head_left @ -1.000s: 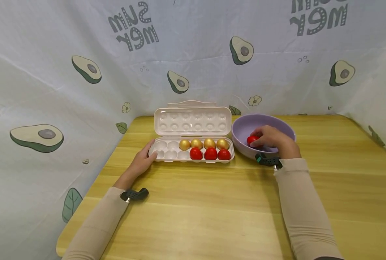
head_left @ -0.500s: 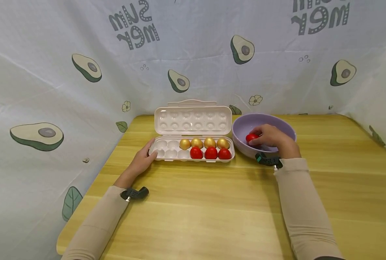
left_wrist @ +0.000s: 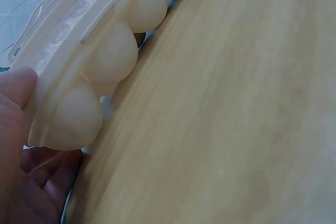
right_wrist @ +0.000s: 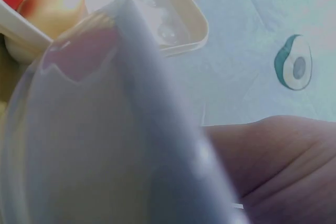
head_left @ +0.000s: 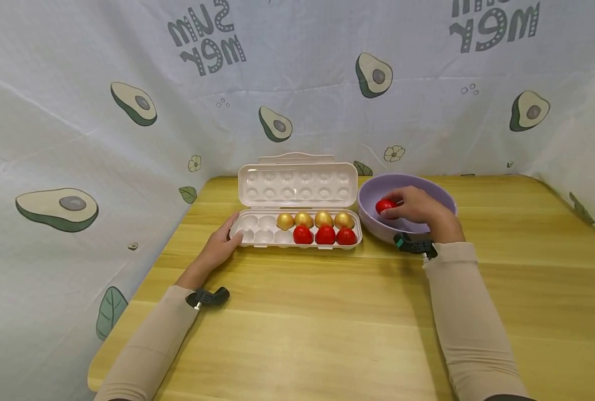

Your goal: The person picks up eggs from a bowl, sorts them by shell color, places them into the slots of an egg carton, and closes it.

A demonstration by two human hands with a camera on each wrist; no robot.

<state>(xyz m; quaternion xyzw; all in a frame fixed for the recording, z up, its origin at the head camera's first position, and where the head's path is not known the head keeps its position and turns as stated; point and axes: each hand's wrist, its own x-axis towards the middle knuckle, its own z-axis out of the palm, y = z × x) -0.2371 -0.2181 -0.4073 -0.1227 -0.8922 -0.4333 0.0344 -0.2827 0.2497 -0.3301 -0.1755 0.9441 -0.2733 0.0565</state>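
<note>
A pale plastic egg box (head_left: pixel 263 239) lies with its lid (head_left: pixel 297 186) raised at the back. Several gold eggs (head_left: pixel 323 219) fill part of its far row, and three red eggs (head_left: pixel 325 235) sit in the near row, towards the right. My left hand (head_left: pixel 217 245) grips the box's left end; in the left wrist view the thumb (left_wrist: pixel 18 87) presses on the rim and fingers curl underneath. Inside the purple bowl (head_left: pixel 375 189), my right hand (head_left: pixel 418 206) holds another red egg (head_left: pixel 385 206). The bowl wall (right_wrist: pixel 105 145) hides that egg in the right wrist view.
The bowl stands close against the box's right end, on a wooden table (head_left: pixel 297 312). Behind the table hangs a white cloth (head_left: pixel 317 117) printed with avocados. Black camera mounts sit on the left wrist (head_left: pixel 208 297) and right wrist (head_left: pixel 413 245).
My right hand has risen slightly within the bowl and shifted a little to the left with the red egg. The left hand and the egg box have stayed in place.
</note>
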